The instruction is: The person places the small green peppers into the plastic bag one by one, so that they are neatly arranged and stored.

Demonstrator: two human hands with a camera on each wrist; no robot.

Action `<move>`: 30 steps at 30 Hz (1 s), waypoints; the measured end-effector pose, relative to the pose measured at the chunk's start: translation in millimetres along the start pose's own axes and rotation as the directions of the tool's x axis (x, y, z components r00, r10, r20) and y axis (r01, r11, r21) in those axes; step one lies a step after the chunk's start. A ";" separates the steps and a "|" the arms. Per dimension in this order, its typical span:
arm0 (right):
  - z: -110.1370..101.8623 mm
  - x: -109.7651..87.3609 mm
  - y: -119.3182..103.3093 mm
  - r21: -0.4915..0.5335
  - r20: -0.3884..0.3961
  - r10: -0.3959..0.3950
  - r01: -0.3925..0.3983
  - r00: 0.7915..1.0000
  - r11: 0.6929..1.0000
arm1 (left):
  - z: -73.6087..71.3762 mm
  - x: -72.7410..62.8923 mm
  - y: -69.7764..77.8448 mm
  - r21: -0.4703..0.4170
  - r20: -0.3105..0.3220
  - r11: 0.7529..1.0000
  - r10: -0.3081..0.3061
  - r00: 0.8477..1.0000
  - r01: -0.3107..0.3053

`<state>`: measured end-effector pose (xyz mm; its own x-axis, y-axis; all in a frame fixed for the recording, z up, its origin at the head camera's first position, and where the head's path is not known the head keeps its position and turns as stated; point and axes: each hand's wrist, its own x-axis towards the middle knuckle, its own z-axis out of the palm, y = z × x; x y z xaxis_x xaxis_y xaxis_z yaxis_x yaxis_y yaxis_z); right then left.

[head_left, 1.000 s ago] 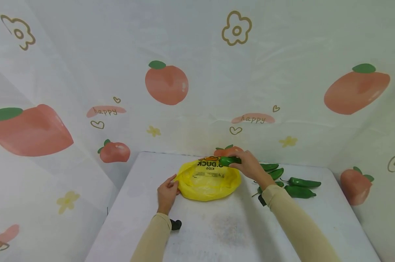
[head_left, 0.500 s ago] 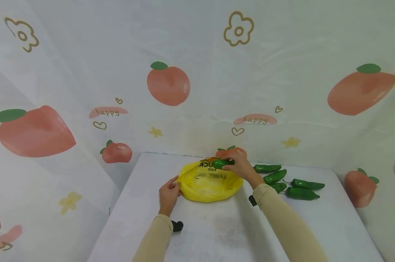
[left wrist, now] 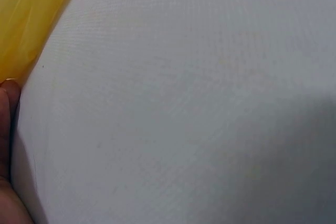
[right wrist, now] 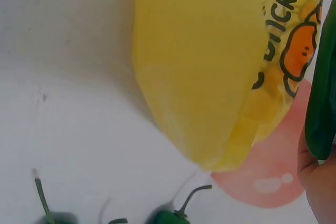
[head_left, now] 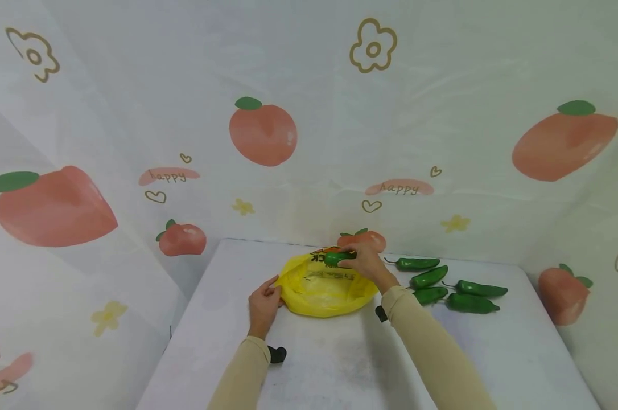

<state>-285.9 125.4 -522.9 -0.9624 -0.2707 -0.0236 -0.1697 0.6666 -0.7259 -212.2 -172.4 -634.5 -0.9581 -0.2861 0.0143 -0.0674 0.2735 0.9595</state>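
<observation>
A yellow plastic bag (head_left: pixel 319 310) with duck lettering stands with its mouth wide on the white table. At its left rim my left hand (head_left: pixel 264 307) pinches the plastic between thumb and fingers; only part of that hand shows in the left wrist view, beside the yellow bag (left wrist: pixel 31 19). Over the back of the bag's mouth, my right hand (head_left: pixel 364 263) grips a green pepper (head_left: pixel 333 259). The same pepper (right wrist: pixel 321 87) appears at the right edge of the right wrist view, above the printed side of the bag.
Several green peppers lie on the table to the right of the bag, among them one long pepper (head_left: pixel 417 263) at the back and one wide pepper (head_left: pixel 473 303) nearer the front. Behind the table (head_left: pixel 329 370) rises a backdrop printed with fruit (head_left: pixel 264 135).
My right hand has carried the green pepper leftward, from the bag's right side to over its mouth. More of the peppers on the table shows. My left hand keeps its hold on the rim.
</observation>
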 end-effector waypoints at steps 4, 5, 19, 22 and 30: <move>6.6 3.8 -6.0 -0.015 0.009 0.022 -0.022 1.000 1.000 | -0.8 0.1 -2.5 0.012 -0.012 1.000 -0.020 1.000 0.020; 8.1 4.4 -6.8 -0.020 0.014 0.023 -0.023 1.000 1.000 | -0.7 -0.1 -2.8 0.011 -0.016 1.000 -0.024 1.000 0.024; 27.2 15.2 -3.4 -0.064 0.062 0.093 -0.089 0.994 0.994 | 0.6 2.2 -2.9 0.013 -0.010 1.000 -0.014 1.000 0.014; 31.0 18.3 -3.5 -0.049 0.059 0.099 -0.097 0.993 0.994 | 0.6 2.0 -2.9 0.023 -0.007 1.000 -0.020 1.000 0.020; 39.5 24.2 -2.6 -0.069 0.100 0.149 -0.143 0.984 0.987 | 2.2 1.4 -0.8 0.043 -0.004 0.997 -0.056 0.998 0.056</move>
<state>-300.4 89.7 -548.8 -0.9509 -0.2362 -0.2000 -0.0450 0.7450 -0.6656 -214.1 -171.0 -635.9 -0.9516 -0.3049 -0.0381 -0.1329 0.2964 0.9458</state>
